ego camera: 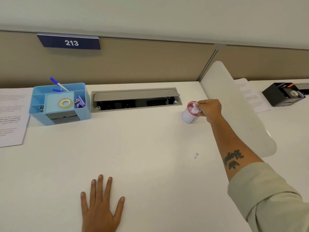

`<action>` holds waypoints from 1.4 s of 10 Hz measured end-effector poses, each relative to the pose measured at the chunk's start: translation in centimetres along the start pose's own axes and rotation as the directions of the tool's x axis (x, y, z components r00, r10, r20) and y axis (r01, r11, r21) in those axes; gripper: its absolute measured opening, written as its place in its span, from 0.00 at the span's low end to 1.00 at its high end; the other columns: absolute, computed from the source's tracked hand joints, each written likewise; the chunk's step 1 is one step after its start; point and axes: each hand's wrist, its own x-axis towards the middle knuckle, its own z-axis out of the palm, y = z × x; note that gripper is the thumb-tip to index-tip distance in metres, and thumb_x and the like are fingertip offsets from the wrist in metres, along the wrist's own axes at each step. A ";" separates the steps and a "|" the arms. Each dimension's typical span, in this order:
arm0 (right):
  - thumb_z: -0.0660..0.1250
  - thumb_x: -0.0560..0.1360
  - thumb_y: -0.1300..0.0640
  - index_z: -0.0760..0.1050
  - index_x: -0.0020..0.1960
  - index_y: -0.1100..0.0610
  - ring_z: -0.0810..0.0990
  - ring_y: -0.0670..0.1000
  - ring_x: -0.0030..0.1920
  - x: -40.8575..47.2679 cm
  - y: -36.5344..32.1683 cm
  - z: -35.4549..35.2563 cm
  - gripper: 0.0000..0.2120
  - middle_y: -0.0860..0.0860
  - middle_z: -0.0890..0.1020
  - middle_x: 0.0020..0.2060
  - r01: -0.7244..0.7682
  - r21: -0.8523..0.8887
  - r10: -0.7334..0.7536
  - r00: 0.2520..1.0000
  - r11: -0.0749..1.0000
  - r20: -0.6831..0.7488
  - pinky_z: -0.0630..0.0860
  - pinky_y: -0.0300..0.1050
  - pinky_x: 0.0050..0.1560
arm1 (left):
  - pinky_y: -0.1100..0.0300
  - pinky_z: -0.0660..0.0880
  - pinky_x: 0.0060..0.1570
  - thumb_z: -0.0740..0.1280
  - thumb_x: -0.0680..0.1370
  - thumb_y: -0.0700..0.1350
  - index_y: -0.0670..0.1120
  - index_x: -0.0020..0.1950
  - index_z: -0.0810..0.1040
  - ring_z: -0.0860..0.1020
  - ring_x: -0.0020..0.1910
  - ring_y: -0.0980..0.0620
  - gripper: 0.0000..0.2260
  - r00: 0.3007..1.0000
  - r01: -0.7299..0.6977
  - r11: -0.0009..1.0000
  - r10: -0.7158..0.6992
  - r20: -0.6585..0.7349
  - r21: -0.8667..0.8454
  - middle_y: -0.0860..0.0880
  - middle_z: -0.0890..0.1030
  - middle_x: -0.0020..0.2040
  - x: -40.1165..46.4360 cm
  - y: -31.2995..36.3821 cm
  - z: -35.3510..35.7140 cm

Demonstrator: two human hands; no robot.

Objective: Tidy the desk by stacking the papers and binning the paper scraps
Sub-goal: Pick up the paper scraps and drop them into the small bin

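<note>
A small white cup-shaped bin [188,117] with a red rim stands on the white desk [142,148] at the right. My right hand [209,108] reaches over its mouth, fingers curled on crumpled paper scraps [194,110] that sit in the bin's opening. My left hand [100,205] lies flat on the desk near the front edge, fingers spread, holding nothing. A stack of printed papers [11,118] lies at the far left. One tiny paper scrap [196,155] rests on the desk beside my right forearm.
A blue desk organiser [60,104] with pens and a tape roll stands at the back left. An open grey cable tray [136,99] is set into the desk behind. A white divider panel [234,106] separates the neighbouring desk, which holds papers [250,96] and a black organiser [282,94].
</note>
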 end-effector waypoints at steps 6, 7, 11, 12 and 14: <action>0.77 0.73 0.62 0.87 0.44 0.56 0.86 0.58 0.35 -5.8 7.0 -2.2 0.02 0.55 0.87 0.39 0.181 -0.154 -0.187 0.982 0.971 -0.031 0.86 0.57 0.46 | 0.33 0.50 0.82 0.54 0.79 0.68 0.52 0.87 0.57 0.50 0.87 0.46 0.38 1.000 -0.013 1.000 0.013 -0.013 0.005 0.50 0.50 0.88 -0.5 0.4 -0.6; 0.78 0.72 0.59 0.88 0.44 0.56 0.88 0.56 0.44 -7.7 11.6 -2.5 0.02 0.53 0.89 0.41 0.263 -0.386 -0.236 0.965 0.884 0.116 0.84 0.51 0.53 | 0.35 0.49 0.83 0.54 0.80 0.68 0.52 0.87 0.56 0.48 0.87 0.47 0.38 1.000 -0.009 0.999 0.009 -0.003 0.031 0.50 0.49 0.88 -0.6 0.4 -0.7; 0.75 0.74 0.66 0.87 0.54 0.58 0.81 0.53 0.46 -12.1 18.9 -2.6 0.10 0.54 0.82 0.48 0.370 -0.578 -0.264 0.928 0.727 0.262 0.72 0.40 0.49 | 0.35 0.48 0.83 0.52 0.81 0.68 0.53 0.87 0.53 0.46 0.87 0.47 0.37 1.000 -0.011 0.998 0.011 -0.001 0.054 0.49 0.47 0.88 -0.6 0.4 -0.9; 0.73 0.74 0.70 0.87 0.46 0.58 0.78 0.51 0.41 -12.5 19.0 -2.1 0.08 0.50 0.79 0.41 0.390 -0.598 -0.310 0.920 0.700 0.238 0.71 0.37 0.42 | 0.35 0.47 0.83 0.51 0.81 0.68 0.53 0.87 0.52 0.45 0.87 0.47 0.37 1.000 -0.011 0.998 0.011 0.004 0.057 0.50 0.46 0.88 -0.7 0.4 -0.8; 0.69 0.72 0.73 0.86 0.43 0.59 0.82 0.54 0.42 -12.5 18.2 -1.3 0.11 0.54 0.85 0.42 0.386 -0.592 -0.299 0.923 0.708 0.244 0.76 0.44 0.44 | 0.35 0.48 0.83 0.51 0.81 0.68 0.53 0.87 0.53 0.45 0.87 0.47 0.37 1.000 -0.010 0.999 0.010 0.008 0.048 0.50 0.46 0.88 -0.6 0.3 -0.8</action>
